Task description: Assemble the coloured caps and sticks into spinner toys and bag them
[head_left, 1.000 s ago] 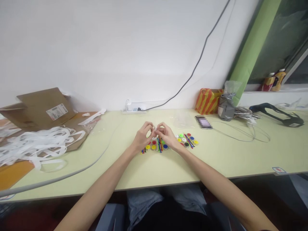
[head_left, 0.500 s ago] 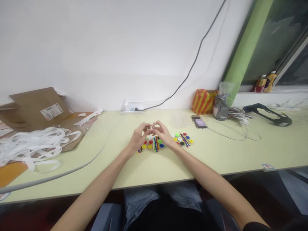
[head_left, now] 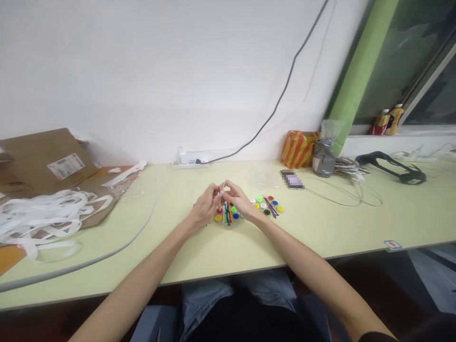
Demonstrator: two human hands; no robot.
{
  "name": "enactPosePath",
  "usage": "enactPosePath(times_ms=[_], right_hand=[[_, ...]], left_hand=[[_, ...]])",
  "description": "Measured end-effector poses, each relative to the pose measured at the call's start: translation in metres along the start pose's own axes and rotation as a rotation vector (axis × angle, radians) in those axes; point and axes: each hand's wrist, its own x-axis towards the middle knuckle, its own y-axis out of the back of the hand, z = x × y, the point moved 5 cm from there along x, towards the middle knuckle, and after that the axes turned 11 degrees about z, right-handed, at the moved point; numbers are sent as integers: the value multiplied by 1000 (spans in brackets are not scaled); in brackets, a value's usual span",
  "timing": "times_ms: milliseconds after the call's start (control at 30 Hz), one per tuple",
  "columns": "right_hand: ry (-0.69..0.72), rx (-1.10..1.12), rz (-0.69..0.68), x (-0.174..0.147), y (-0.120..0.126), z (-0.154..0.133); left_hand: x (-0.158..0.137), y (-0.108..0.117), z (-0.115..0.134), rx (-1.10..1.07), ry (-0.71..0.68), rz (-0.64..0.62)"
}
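My left hand (head_left: 205, 207) and my right hand (head_left: 238, 198) meet above the table, fingertips pinched together. Between them a thin white strip (head_left: 223, 186) pokes up; the fingers cover most of it, so its kind is unclear. Just below lie small round pieces with coloured tops, such as a yellow one (head_left: 218, 218) and a blue one (head_left: 236, 216). Thin coloured strips (head_left: 227, 214) are laid among these round pieces. To the right of my right hand is a second group of round pieces (head_left: 280, 209) with similar coloured strips (head_left: 271, 208). My left hand partly hides the pieces beneath it.
White tape (head_left: 46, 218) is heaped at left beside a cardboard box (head_left: 39, 156). A grey cable (head_left: 107, 254) crosses the table's left side. Along the back are a power strip (head_left: 188, 164), clear plastic (head_left: 265, 178), a phone (head_left: 292, 180) and a striped bag (head_left: 297, 149).
Both hands have shifted slightly, the left turning further over the round pieces and covering more of them. The white strip now stands more upright between the fingertips. The whole view has moved a little.
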Motion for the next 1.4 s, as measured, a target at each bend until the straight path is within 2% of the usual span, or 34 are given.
enactPosePath(times_ms=[133,200,267,400,567,700,800,933,1067,1200,1300,1400], right_hand=[[-55,-1,-121,-4,-4,-2],[-73,-31,-139,-6,-6,-2],[-66,-71,-105,-6,-7,-1],[-41,-109,10,-1,-1,7],[-29,-90,157,8,15,13],[-10,-91,238,11,25,10],[4,-85,254,11,26,6],[27,-99,241,12,23,4],[42,-112,241,12,22,6],[56,-123,238,10,22,8],[61,-132,251,10,24,8],[59,-134,257,10,25,6]], left_hand=[[3,7,1,67,-72,81],[6,13,0,106,-101,124],[10,20,1,149,-147,169],[15,43,3,237,-217,336],[14,68,-3,144,-100,363],[2,84,-14,90,36,367],[-13,93,-20,128,48,314],[-38,100,-16,295,-66,164],[-61,96,-18,312,13,-41],[-72,83,-22,308,61,-222],[-71,77,-26,307,48,-269],[-68,75,-29,317,39,-241]])
